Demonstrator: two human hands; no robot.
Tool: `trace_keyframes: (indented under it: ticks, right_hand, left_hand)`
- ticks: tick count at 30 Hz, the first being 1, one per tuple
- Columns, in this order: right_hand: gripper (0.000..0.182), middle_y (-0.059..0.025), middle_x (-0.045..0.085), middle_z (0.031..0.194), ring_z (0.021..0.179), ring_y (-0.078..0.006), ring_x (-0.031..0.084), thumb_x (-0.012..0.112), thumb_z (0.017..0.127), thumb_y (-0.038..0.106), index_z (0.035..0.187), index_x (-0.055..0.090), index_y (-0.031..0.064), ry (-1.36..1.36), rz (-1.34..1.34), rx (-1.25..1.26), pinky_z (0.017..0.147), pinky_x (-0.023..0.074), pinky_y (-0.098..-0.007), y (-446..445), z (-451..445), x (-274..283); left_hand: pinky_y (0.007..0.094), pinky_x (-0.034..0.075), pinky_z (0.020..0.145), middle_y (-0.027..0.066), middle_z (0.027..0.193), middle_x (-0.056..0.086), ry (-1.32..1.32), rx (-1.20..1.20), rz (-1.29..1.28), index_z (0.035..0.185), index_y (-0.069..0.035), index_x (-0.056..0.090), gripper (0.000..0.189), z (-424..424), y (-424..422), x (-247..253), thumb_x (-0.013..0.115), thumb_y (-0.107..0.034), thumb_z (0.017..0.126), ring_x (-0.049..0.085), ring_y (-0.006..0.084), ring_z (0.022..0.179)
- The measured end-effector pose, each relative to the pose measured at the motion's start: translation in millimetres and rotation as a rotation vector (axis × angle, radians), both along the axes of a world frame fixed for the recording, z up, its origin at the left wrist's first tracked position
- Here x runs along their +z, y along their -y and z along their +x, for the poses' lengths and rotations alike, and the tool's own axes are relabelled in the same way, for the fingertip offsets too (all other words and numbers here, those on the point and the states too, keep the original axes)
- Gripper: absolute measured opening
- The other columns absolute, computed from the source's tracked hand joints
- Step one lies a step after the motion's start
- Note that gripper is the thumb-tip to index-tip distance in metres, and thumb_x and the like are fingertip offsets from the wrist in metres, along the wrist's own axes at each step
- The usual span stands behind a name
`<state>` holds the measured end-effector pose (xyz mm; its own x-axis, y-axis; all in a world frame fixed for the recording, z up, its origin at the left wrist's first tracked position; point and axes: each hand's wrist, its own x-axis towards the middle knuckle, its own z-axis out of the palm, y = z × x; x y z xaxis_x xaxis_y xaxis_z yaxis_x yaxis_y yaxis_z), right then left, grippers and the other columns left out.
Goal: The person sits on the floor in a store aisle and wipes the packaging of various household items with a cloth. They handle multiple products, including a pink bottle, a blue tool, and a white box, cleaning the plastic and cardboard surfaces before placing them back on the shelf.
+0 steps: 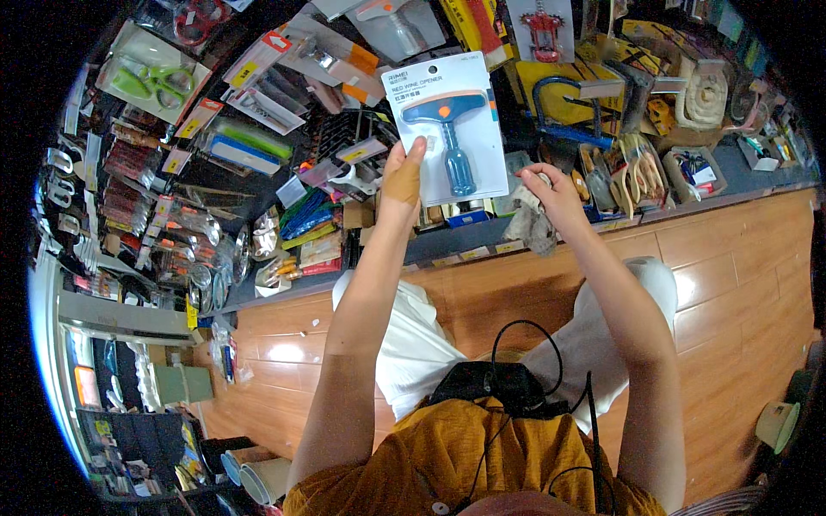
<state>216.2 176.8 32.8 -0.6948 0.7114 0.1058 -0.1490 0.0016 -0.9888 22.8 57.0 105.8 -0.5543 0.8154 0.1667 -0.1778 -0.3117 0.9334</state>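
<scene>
My left hand grips the lower left edge of a carded red wine opener, its thumb on the front of the white card. The opener has a blue T-shaped handle with an orange dot, and the card faces up towards me. To the right, my right hand holds a crumpled grey cloth that hangs below the fingers. The cloth is beside the card's lower right corner.
Hanging packs crowd the display before me, among them green-handled scissors and a red corkscrew. Small boxes, one with wooden-handled goods, line the dark shelf edge. Plastic buckets stand at the lower left on the wooden floor.
</scene>
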Motion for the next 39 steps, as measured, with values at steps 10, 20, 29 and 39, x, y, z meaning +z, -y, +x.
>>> trace_keyframes:
  ticks: [10,20,29,39]
  right_hand:
    - [0.027,-0.0016,0.056,0.076,0.072,-0.0079,0.049,0.056,0.08,0.028,0.086,0.057,0.0022,-0.036,0.058,-0.043,0.065,0.0389,-0.0222,1.1,2.5,3.2]
    - [0.03,-0.0032,0.057,0.077,0.074,-0.009,0.05,0.056,0.08,0.031,0.087,0.057,0.0015,-0.076,0.073,-0.016,0.067,0.0393,-0.0234,1.6,-1.1,6.4]
    - [0.033,-0.005,0.059,0.083,0.08,-0.0106,0.052,0.056,0.08,0.029,0.093,0.058,-0.0004,-0.036,0.151,0.014,0.072,0.0408,-0.025,4.3,9.4,23.7]
    - [0.027,-0.0013,0.059,0.079,0.073,-0.0069,0.051,0.057,0.08,0.025,0.091,0.06,0.0007,-0.003,0.102,0.253,0.067,0.0407,-0.022,8.1,13.0,20.9]
  left_hand:
    - [0.0351,0.04,0.086,0.0074,0.106,0.052,0.019,0.153,0.109,0.109,-0.004,0.044,0.029,-32.3,9.0,41.0,0.05,-0.017,0.084,0.051,0.0201,0.097]
    - [0.0308,0.041,0.085,0.0051,0.104,0.053,-0.05,0.081,0.023,0.11,-0.005,0.044,0.03,-20.7,9.3,35.1,0.052,-0.017,0.083,0.051,0.0167,0.095]
    - [0.0243,0.04,0.077,0.0047,0.099,0.055,0.015,-0.015,-0.125,0.106,-0.002,0.048,0.029,23.9,5.2,-9.9,0.052,-0.02,0.084,0.051,0.012,0.089]
    - [0.0291,0.043,0.079,0.006,0.104,0.054,0.172,-0.11,-0.263,0.108,-0.004,0.047,0.031,26.7,14.7,-18.3,0.054,-0.02,0.083,0.053,0.016,0.092]
